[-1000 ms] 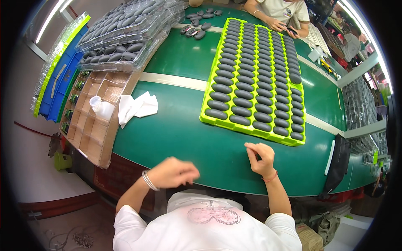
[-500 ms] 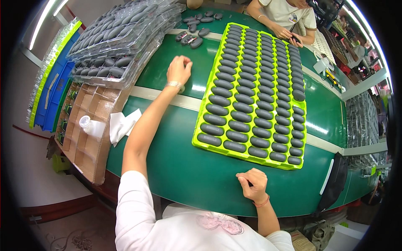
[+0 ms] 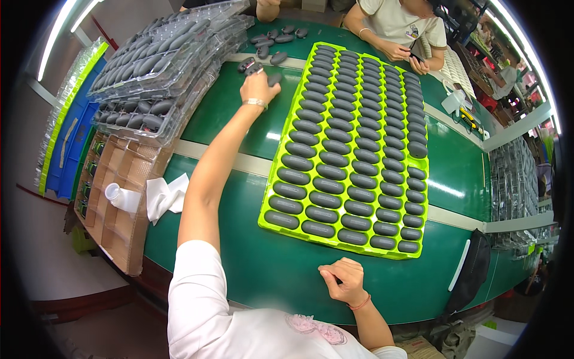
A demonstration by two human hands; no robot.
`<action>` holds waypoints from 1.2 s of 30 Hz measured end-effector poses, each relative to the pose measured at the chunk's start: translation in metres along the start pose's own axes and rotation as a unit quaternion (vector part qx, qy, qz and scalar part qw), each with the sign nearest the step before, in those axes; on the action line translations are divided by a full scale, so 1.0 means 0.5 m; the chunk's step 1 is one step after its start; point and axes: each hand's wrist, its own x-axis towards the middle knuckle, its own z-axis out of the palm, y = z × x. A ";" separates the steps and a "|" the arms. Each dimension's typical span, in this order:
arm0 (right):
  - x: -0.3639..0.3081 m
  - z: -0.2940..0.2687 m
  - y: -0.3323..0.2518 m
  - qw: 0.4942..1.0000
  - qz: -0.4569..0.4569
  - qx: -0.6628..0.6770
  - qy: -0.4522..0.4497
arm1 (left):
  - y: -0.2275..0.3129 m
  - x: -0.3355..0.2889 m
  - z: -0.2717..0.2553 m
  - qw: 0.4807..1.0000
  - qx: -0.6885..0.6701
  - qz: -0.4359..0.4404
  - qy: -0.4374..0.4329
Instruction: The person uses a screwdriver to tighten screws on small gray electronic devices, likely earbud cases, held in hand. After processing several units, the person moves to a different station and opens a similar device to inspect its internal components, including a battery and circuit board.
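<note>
My left hand (image 3: 259, 91) reaches to the far left of the green table. Its fingers and thumb close around a dark grey oval casing (image 3: 274, 79); the fingertips are partly hidden. More dark casings (image 3: 250, 66) lie just beyond those fingers. Low over the near side of the table, my right hand (image 3: 345, 280) is loosely curled, with nothing visible in it. Between my arms and beyond stands a lime-green tray (image 3: 341, 242) filled with rows of dark grey oval casings (image 3: 318, 230).
Clear plastic trays of casings (image 3: 149, 66) are stacked at the left. Below them sits a cardboard divider box (image 3: 113, 222) with a white bottle (image 3: 122, 197), beside white tissue (image 3: 165, 197). A co-worker (image 3: 397, 30) sits opposite. A black pouch (image 3: 470, 272) lies at right.
My left hand has moved from bare table to the loose casings and closed on one. My right hand stays curled. The whole view has shifted slightly.
</note>
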 end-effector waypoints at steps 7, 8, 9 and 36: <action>0.018 -0.009 -0.027 0.992 0.098 0.077 -0.011 | 0.041 -0.215 -0.223 0.971 -0.219 0.088 0.025; 0.027 -0.010 -0.040 0.986 0.128 0.107 -0.013 | 0.050 -0.252 -0.253 0.967 -0.231 0.108 0.026; 0.028 -0.016 -0.040 0.982 0.145 0.116 -0.039 | 0.074 -0.292 -0.290 0.962 -0.254 0.100 -0.002; 0.017 0.037 -0.041 0.856 0.236 0.454 0.067 | 0.161 -0.565 -0.420 0.871 -0.385 0.300 -0.065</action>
